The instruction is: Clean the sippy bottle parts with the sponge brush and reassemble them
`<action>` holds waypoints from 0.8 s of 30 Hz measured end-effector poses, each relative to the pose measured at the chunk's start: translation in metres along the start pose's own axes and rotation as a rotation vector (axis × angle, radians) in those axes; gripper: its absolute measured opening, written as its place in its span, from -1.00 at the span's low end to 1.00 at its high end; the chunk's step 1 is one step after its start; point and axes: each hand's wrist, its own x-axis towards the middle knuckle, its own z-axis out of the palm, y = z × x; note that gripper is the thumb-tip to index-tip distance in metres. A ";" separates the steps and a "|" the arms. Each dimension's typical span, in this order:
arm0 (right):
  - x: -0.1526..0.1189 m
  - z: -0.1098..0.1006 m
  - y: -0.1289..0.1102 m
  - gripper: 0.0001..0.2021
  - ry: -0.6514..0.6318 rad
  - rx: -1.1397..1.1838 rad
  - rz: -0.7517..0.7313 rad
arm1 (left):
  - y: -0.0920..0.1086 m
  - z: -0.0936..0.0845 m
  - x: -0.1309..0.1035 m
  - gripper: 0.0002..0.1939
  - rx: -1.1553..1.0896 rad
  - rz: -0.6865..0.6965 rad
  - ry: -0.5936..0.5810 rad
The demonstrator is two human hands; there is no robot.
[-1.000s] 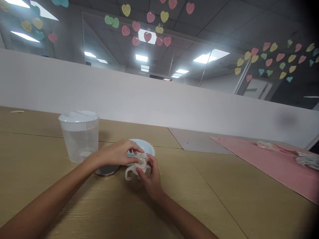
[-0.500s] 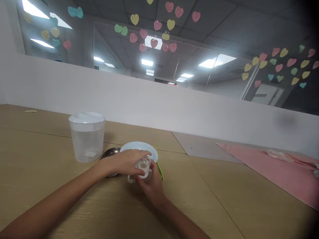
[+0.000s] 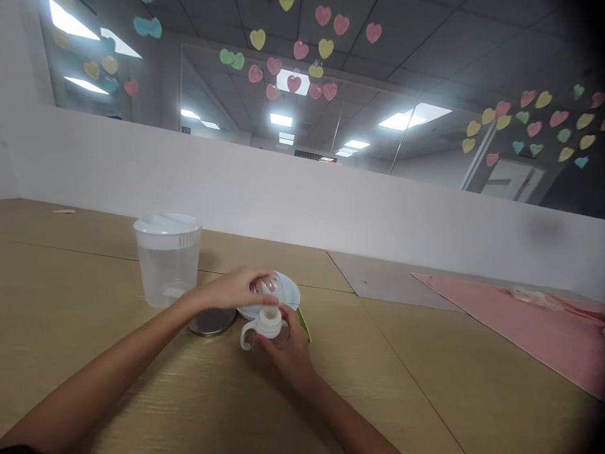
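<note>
My right hand point(image 3: 289, 347) grips a baby bottle point(image 3: 269, 323) with a white collar and white side handles. Its nipple shows at the top, and most of its body is hidden by my fingers. My left hand point(image 3: 236, 290) holds a clear, dome-shaped bottle cap point(image 3: 273, 287) just above the bottle, apart from it. Behind both hands lies a pale blue plate point(image 3: 290, 291), with a green-handled item point(image 3: 305, 323) partly showing at its right. A round metal dish point(image 3: 212, 321) sits under my left wrist.
A clear plastic bucket with a white lid point(image 3: 167, 258) stands to the left on the wooden table point(image 3: 378, 391). A pink mat point(image 3: 529, 334) lies at the right, a grey sheet point(image 3: 387, 280) beside it. A white wall point(image 3: 265, 189) rises behind.
My left hand has lifted the clear cap up off the bottle, uncovering its top. My right hand stays around the bottle at nearly the same place.
</note>
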 end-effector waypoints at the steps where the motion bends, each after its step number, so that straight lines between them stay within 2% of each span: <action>1: 0.000 0.000 0.001 -0.45 0.004 -0.006 -0.008 | -0.006 -0.003 0.002 -0.43 -0.027 -0.014 0.041; 3: -0.001 0.000 0.004 -0.45 0.019 -0.016 -0.020 | -0.020 -0.008 0.007 -0.42 0.006 -0.033 0.124; 5: -0.001 0.000 0.005 -0.46 0.020 -0.022 -0.026 | -0.035 -0.009 0.011 -0.42 0.106 -0.048 0.144; 8: -0.001 0.000 0.005 -0.46 0.009 -0.042 -0.022 | -0.055 -0.001 0.016 -0.41 0.210 -0.060 0.037; 11: -0.001 0.000 0.006 -0.46 -0.010 -0.061 -0.029 | -0.068 0.009 0.019 -0.41 0.193 -0.075 -0.019; 15: -0.001 0.000 0.007 -0.47 -0.012 -0.083 -0.042 | -0.076 0.016 0.019 -0.45 0.142 -0.138 -0.065; 19: -0.001 -0.001 0.006 -0.47 -0.031 -0.100 -0.035 | -0.082 0.022 0.019 -0.47 0.262 -0.198 -0.152; 24: -0.001 -0.001 0.004 -0.47 -0.028 -0.086 -0.035 | -0.078 0.023 0.016 -0.46 0.369 -0.168 -0.156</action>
